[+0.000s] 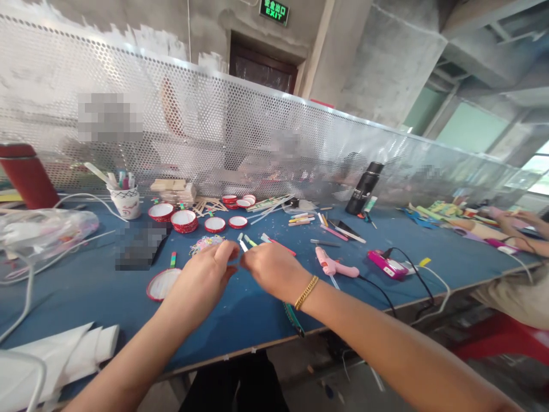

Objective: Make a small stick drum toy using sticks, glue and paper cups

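My left hand point(211, 268) is in mid-view above the blue table, its fingers curled in a pinch. Close beside it, my right hand point(274, 270), with a gold bracelet point(306, 293) at the wrist, is also closed. Whatever either hand may hold is hidden or too small to name. White-tipped pens point(242, 245) show just past the right fingertips; I cannot tell whether the hand touches them. Left of my left forearm lies a red-rimmed white round dish point(163, 284) with a coloured stick point(173, 260) by its edge. A tangle of pastel strands point(207, 244) lies behind my left hand.
A pink glue gun point(334, 265) and a magenta power box point(386, 265) with cords lie at right. Several red round dishes point(184, 221), a cup of pens point(124, 202) and a black flask point(364, 189) stand farther back, before a perforated metal screen point(257, 131). Another person's hand point(514, 222) is far right.
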A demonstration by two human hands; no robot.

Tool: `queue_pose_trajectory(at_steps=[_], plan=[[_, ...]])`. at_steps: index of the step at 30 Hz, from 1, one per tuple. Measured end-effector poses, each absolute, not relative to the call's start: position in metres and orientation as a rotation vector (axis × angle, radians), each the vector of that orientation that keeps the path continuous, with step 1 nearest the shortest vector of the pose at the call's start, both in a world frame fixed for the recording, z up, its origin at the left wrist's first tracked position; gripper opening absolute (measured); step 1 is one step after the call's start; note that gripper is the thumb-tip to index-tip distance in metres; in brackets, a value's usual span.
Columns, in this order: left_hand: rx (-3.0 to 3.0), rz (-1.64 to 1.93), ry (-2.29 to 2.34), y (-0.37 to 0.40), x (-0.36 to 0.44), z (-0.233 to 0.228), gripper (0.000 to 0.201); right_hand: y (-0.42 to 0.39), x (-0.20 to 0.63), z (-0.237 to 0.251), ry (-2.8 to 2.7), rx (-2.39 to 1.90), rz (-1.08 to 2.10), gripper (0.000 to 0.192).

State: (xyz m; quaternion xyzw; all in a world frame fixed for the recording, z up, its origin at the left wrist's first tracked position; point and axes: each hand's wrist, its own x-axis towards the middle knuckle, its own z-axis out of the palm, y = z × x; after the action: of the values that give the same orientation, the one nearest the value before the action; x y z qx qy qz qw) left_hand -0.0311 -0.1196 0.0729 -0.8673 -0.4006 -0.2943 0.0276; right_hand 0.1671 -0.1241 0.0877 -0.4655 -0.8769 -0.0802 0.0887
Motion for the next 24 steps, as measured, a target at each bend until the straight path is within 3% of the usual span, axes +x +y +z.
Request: queue_pose_trajectory(at_steps=[4,9,12,17,19,21,24], plan=[[-2.557,-1.000,-1.140,-0.121,-0.034,0.078,0.038,-0.077,0.221,0.087,-2.443,-1.742,-0.431,0.032],[-2.619,-0.954,-1.119,-0.124,-0.040,0.065,0.026,-0.032,0.294,0.070,-2.112,-2.333,-0.264,0.040],[-2.686,-0.897,-1.106,-0.125,-0.037,0.057,0.020,-0.027,0.309,0.061,-2.107,-2.377,-0.206,0.041],[-2.745,-0.783,-1.167,-0.118,-0.023,0.081,0.020,-0.034,0.289,0.066,-1.883,-2.059,-0.007,0.052],[-2.734,-0.798,-1.169,-0.110,-0.013,0.098,0.022,-0.038,0.270,0.068,-1.775,-1.789,0.333,0.046],[-2.718,-0.811,-1.126,-0.100,-0.003,0.110,0.022,-0.044,0.250,0.066,-1.657,-1.525,0.615,0.029],[-2.687,-0.773,-1.044,-0.089,0.013,0.119,0.022,-0.054,0.227,0.059,-1.605,-1.302,0.760,0.012]])
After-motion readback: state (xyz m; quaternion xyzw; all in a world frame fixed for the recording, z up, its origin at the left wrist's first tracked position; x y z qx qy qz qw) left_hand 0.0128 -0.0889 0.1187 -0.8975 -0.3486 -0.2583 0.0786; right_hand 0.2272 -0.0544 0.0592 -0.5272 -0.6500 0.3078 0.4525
